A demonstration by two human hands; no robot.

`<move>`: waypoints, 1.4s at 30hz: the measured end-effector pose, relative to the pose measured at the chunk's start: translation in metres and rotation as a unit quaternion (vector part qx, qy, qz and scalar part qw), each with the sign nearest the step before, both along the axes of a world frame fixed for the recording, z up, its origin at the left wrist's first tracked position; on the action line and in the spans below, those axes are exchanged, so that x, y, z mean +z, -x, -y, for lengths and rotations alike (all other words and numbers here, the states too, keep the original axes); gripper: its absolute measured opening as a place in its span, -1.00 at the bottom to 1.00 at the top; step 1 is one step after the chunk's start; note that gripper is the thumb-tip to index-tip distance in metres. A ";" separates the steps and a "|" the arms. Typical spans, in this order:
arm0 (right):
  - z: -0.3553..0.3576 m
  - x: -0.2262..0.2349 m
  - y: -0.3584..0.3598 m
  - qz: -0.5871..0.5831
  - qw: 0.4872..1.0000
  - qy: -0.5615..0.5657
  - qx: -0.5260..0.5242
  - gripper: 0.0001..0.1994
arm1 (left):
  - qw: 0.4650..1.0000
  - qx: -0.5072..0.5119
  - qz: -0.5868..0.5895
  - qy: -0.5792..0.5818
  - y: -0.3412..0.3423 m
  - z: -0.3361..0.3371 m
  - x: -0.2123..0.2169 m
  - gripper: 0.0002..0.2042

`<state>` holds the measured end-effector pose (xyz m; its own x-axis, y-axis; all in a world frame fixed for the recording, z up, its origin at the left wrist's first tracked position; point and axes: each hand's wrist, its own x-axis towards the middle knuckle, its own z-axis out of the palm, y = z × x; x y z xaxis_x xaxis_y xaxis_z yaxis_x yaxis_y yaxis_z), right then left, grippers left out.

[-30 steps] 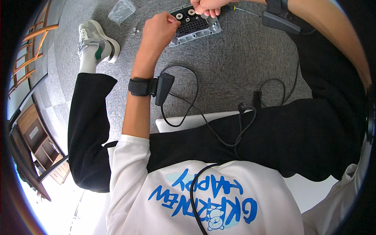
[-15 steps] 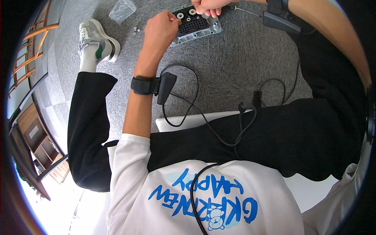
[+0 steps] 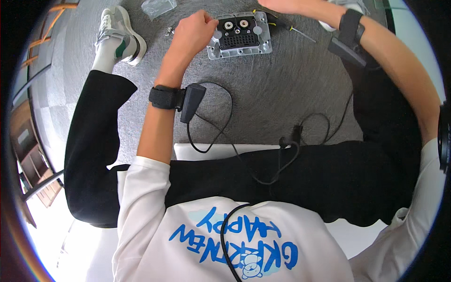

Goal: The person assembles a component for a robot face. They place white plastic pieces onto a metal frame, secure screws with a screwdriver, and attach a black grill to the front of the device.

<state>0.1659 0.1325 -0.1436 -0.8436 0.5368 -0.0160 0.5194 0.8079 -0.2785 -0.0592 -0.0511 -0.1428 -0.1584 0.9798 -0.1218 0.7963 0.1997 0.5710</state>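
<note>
A grey metal housing (image 3: 212, 52) with a black perforated panel (image 3: 239, 41) lies on the carpet at the top. Two round pale-rimmed parts (image 3: 228, 25) sit on the panel. My left hand (image 3: 193, 32) is at the housing's left edge, fingers curled in and closed; whatever they hold, if anything, is hidden. Beyond the housing, to the right, my right hand (image 3: 280, 4) is partly cut off by the picture's upper edge, and its fingertips cannot be made out. Between that hand and the carpet lies a screwdriver (image 3: 303, 34) with a dark and yellow handle.
Small metal screws (image 3: 169, 31) lie left of my left hand, below a clear plastic bag (image 3: 159, 7). My shoe (image 3: 120, 35) rests at the far left. Black cables (image 3: 230, 110) loop over the carpet and my lap. Wooden furniture (image 3: 35, 160) stands at the left rim.
My right hand has left the panel and moved right, toward the upper edge. My left hand has shifted from the panel to the housing's left edge. The whole view has moved slightly.
</note>
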 end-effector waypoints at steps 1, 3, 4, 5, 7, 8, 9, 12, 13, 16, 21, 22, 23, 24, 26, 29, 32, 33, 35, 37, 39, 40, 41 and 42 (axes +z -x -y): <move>-0.002 -0.005 0.008 0.037 0.998 -0.050 0.014 -0.85 | 1.000 0.014 -0.022 0.012 0.010 0.003 0.002 -0.61; -0.015 -0.027 -0.042 0.033 0.998 -0.028 0.035 -0.79 | 0.999 0.014 0.010 0.038 -0.003 -0.003 0.004 -0.59; -0.022 -0.033 -0.060 0.068 0.995 -0.056 0.048 -0.71 | 0.997 0.010 0.024 0.072 -0.010 -0.007 0.005 -0.56; -0.005 -0.002 -0.033 0.122 0.988 0.088 0.027 -0.71 | 0.997 0.033 0.018 0.073 0.005 -0.001 0.003 -0.56; 0.006 -0.012 -0.024 0.136 0.984 0.105 0.044 -0.54 | 0.993 0.044 0.059 0.095 0.013 0.002 -0.003 -0.50; 0.014 -0.011 -0.025 0.146 0.984 0.093 0.050 -0.53 | 0.992 0.053 0.065 0.091 0.015 0.004 -0.006 -0.50; 0.017 -0.010 -0.022 0.175 0.978 0.104 0.037 -0.48 | 0.993 0.053 0.074 0.078 0.016 0.006 -0.009 -0.51; 0.017 -0.009 -0.026 0.169 0.978 0.112 0.036 -0.44 | 0.991 0.044 0.082 0.093 0.009 0.005 -0.018 -0.51; 0.017 -0.004 -0.022 0.175 0.977 0.108 0.046 -0.44 | 0.989 0.033 0.069 0.128 0.008 0.004 -0.019 -0.51; 0.022 0.010 -0.019 0.212 0.963 0.163 0.036 -0.43 | 0.993 0.016 0.020 0.118 0.005 0.004 -0.017 -0.50; 0.016 0.042 -0.019 0.177 0.980 0.094 -0.013 -0.46 | 0.991 -0.005 0.065 0.113 0.009 -0.006 -0.009 -0.60; 0.014 0.054 -0.020 0.174 0.981 0.077 -0.036 -0.45 | 0.993 -0.001 0.060 0.101 0.006 -0.008 -0.009 -0.59; 0.015 0.073 -0.010 0.211 0.969 0.094 -0.087 -0.40 | 0.994 0.004 0.052 0.092 0.006 -0.006 -0.010 -0.58; 0.012 0.079 -0.007 0.212 0.969 0.093 -0.081 -0.40 | 0.994 0.010 0.053 0.091 0.007 -0.004 -0.010 -0.58; 0.004 0.093 -0.012 0.174 0.974 0.056 -0.132 -0.40 | 0.990 0.030 0.105 0.089 0.007 -0.004 -0.006 -0.56; 0.003 0.115 -0.016 0.047 0.982 0.077 -0.163 -0.37 | 0.991 0.044 0.080 0.101 0.006 -0.007 -0.003 -0.56; 0.024 0.144 -0.017 -0.080 0.962 0.162 -0.206 -0.43 | 0.993 0.069 0.076 0.051 0.003 -0.003 -0.006 -0.54; 0.035 0.152 -0.015 -0.142 0.955 0.196 -0.172 -0.40 | 0.994 0.068 0.073 0.047 0.004 -0.004 -0.006 -0.54; 0.055 0.154 -0.012 -0.200 0.942 0.233 -0.137 -0.38 | 0.992 0.089 0.074 0.044 0.007 0.000 -0.013 -0.50; 0.087 0.167 -0.002 -0.219 0.940 0.215 -0.149 -0.44 | 0.988 0.105 0.104 0.039 0.011 0.004 -0.018 -0.50; 0.084 0.181 0.001 -0.221 0.940 0.211 -0.152 -0.34 | 0.982 0.120 0.139 0.038 0.018 -0.002 -0.010 -0.49; 0.085 0.182 0.002 -0.221 0.940 0.212 -0.151 -0.34 | 0.988 0.113 0.101 0.006 0.024 -0.003 -0.011 -0.49; 0.088 0.182 0.005 -0.227 0.935 0.223 -0.159 -0.37 | 0.992 0.108 0.064 -0.025 0.029 -0.005 -0.013 -0.50; 0.089 0.182 0.008 -0.232 0.929 0.234 -0.166 -0.40 | 0.992 0.110 0.064 -0.024 0.032 -0.005 -0.016 -0.50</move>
<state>0.1581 0.0440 0.0385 -0.6070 0.7946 0.0099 0.4553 0.3579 -0.8152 -0.0913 -0.0459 -0.1593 -0.3560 0.9280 -0.1095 0.6566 0.3318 0.6773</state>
